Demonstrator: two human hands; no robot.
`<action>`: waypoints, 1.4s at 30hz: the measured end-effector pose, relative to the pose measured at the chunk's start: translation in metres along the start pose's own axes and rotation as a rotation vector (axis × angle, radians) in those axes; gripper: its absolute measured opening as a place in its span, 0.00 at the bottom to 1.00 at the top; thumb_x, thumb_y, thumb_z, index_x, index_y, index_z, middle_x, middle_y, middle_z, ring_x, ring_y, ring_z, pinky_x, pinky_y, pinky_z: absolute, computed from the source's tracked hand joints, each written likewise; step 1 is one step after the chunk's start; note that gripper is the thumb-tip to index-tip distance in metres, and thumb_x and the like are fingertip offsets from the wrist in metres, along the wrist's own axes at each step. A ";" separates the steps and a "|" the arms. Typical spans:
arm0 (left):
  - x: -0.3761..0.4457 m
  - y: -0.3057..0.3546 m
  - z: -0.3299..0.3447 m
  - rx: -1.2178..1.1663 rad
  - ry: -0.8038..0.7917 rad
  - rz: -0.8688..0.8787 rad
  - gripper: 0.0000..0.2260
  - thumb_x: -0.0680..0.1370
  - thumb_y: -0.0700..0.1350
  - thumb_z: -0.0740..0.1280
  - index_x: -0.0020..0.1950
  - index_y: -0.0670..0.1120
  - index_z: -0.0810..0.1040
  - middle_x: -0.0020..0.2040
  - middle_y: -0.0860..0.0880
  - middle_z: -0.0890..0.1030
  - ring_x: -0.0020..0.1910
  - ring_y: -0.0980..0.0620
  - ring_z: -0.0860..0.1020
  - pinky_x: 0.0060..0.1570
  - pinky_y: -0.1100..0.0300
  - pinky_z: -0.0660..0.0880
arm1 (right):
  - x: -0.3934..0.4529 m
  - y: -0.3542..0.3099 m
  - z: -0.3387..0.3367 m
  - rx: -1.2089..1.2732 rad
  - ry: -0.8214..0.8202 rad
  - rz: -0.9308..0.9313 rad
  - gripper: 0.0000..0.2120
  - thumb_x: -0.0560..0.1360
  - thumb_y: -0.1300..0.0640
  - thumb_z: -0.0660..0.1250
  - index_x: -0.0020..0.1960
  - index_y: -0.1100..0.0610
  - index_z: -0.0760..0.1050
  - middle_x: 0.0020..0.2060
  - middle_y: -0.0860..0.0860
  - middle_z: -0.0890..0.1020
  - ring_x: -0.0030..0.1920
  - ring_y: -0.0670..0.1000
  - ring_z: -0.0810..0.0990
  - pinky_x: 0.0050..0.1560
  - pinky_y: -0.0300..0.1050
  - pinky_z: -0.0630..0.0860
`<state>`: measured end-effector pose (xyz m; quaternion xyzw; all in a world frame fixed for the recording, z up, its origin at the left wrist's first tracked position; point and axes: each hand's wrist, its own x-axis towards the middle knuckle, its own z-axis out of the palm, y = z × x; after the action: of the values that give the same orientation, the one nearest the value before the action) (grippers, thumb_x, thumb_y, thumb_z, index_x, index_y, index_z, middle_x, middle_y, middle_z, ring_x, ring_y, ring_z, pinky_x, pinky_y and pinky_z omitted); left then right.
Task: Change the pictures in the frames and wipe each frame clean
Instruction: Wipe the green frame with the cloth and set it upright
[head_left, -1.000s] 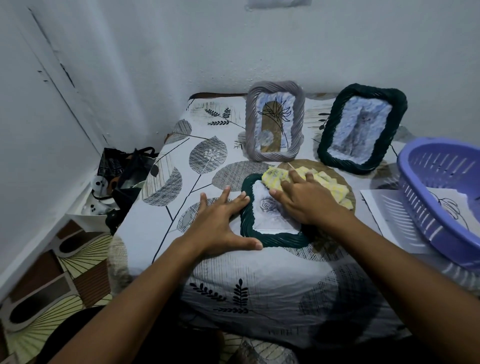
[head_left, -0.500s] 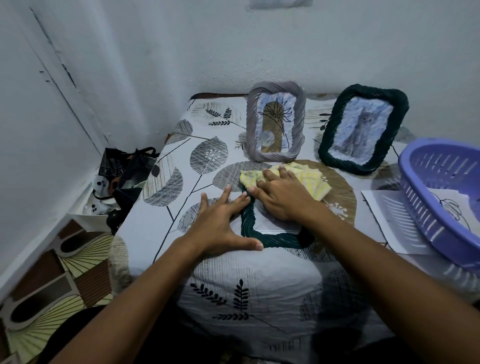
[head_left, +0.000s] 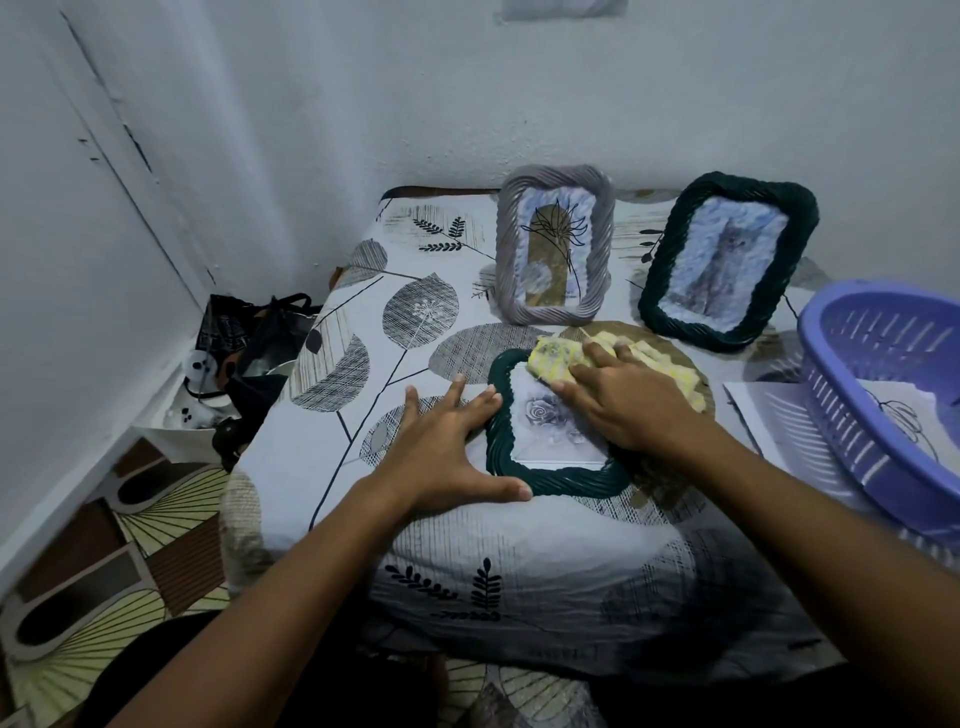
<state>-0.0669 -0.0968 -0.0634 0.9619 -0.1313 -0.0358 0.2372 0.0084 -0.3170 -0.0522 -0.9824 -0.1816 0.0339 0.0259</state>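
A dark green rope-edged frame (head_left: 545, 475) with a grey rose picture lies flat on the leaf-print table. My left hand (head_left: 441, 447) is spread flat, its fingers and thumb braced against the frame's left edge. My right hand (head_left: 623, 402) presses a yellow cloth (head_left: 553, 358) onto the frame's upper right part. Behind it, a grey frame (head_left: 556, 244) with a plant drawing stands upright. A second dark green frame (head_left: 727, 260) with a cat picture leans beside it.
A purple plastic basket (head_left: 852, 415) holding a sheet with a line drawing sits at the right edge, on loose white paper (head_left: 769, 415). The table (head_left: 363, 322) stands in a corner between white walls. Black bags (head_left: 249, 338) lie on the floor at the left.
My right hand has slid the yellow cloth left across the frame's top, then back to the right. My left hand has stayed against the frame's left edge.
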 end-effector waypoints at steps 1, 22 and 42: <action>-0.001 0.001 -0.001 -0.004 -0.006 -0.008 0.49 0.64 0.69 0.72 0.78 0.53 0.56 0.72 0.63 0.50 0.70 0.65 0.38 0.73 0.42 0.32 | 0.000 0.000 -0.001 -0.007 -0.008 -0.002 0.31 0.79 0.36 0.45 0.68 0.56 0.69 0.76 0.56 0.58 0.75 0.66 0.54 0.71 0.57 0.57; 0.007 -0.010 0.006 0.007 -0.006 0.035 0.52 0.57 0.78 0.63 0.77 0.60 0.56 0.78 0.54 0.58 0.78 0.54 0.45 0.72 0.37 0.35 | 0.007 -0.037 0.004 0.027 -0.022 -0.205 0.31 0.80 0.37 0.45 0.76 0.52 0.60 0.78 0.53 0.52 0.77 0.60 0.46 0.75 0.54 0.46; -0.001 -0.002 -0.003 -0.090 0.015 -0.089 0.51 0.60 0.64 0.77 0.77 0.53 0.57 0.79 0.51 0.54 0.78 0.51 0.46 0.74 0.54 0.45 | -0.025 -0.038 0.001 0.117 -0.066 -0.248 0.29 0.79 0.38 0.44 0.74 0.50 0.64 0.77 0.50 0.56 0.77 0.57 0.46 0.75 0.52 0.48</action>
<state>-0.0668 -0.0930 -0.0615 0.9554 -0.0849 -0.0450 0.2794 -0.0283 -0.2908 -0.0491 -0.9477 -0.2999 0.0731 0.0813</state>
